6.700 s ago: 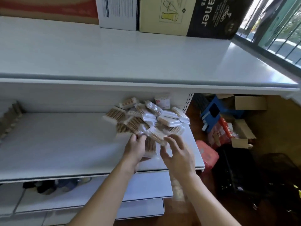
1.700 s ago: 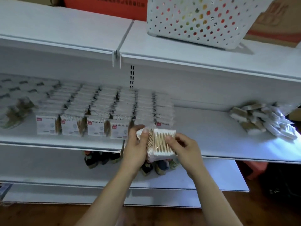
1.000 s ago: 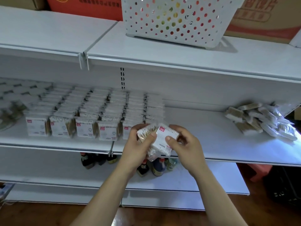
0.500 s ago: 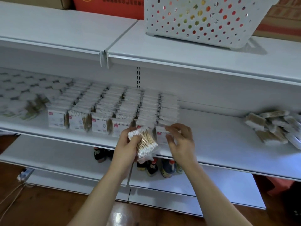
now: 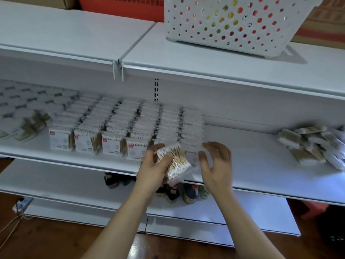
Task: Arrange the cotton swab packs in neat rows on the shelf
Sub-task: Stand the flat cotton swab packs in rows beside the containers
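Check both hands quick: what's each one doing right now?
Left hand: holds a cotton swab pack, fingers curled round it.
Right hand: open, fingers relaxed, holding nothing, beside the front pack of the rightmost row.

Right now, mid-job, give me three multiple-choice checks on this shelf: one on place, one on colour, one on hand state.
1. Where is the loose heap of cotton swab packs?
A. right end of the middle shelf
B. top shelf
C. floor

2. What colour is the perforated basket?
A. black
B. white
C. blue

3. What is the left hand doing?
A. hanging idle
B. pressing on the shelf
C. holding a cotton swab pack

Answers: 1 A, the heap lies right of the neat rows. 2 B, its walls are white. 3 C, fingers curl round the pack; the right hand is open beside it.
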A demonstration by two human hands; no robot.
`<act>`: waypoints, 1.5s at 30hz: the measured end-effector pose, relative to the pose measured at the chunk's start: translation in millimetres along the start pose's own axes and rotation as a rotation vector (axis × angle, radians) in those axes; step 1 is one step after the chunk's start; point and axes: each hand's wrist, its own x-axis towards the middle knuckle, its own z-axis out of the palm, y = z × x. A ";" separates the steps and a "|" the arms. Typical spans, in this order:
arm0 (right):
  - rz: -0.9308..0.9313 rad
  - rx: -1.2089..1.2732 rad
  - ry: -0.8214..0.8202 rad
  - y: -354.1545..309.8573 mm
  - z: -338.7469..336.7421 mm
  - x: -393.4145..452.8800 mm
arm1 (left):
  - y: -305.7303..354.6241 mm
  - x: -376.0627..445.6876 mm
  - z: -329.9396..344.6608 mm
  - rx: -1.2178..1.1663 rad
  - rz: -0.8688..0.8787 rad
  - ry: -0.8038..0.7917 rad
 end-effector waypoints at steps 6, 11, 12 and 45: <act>0.260 0.382 -0.365 -33.9 -38.1 -17.3 | 0.1 4.4 30.0 0.128 0.177 -0.038; 0.368 0.441 -0.032 -17.1 -70.7 -23.5 | -1.0 2.7 54.9 0.102 0.109 -0.107; 0.293 0.420 0.040 -13.3 -78.0 -24.8 | 1.2 0.4 60.8 0.055 0.041 -0.140; 0.128 0.157 -0.220 134.5 -19.9 142.8 | 11.4 10.2 155.8 -0.069 0.070 0.140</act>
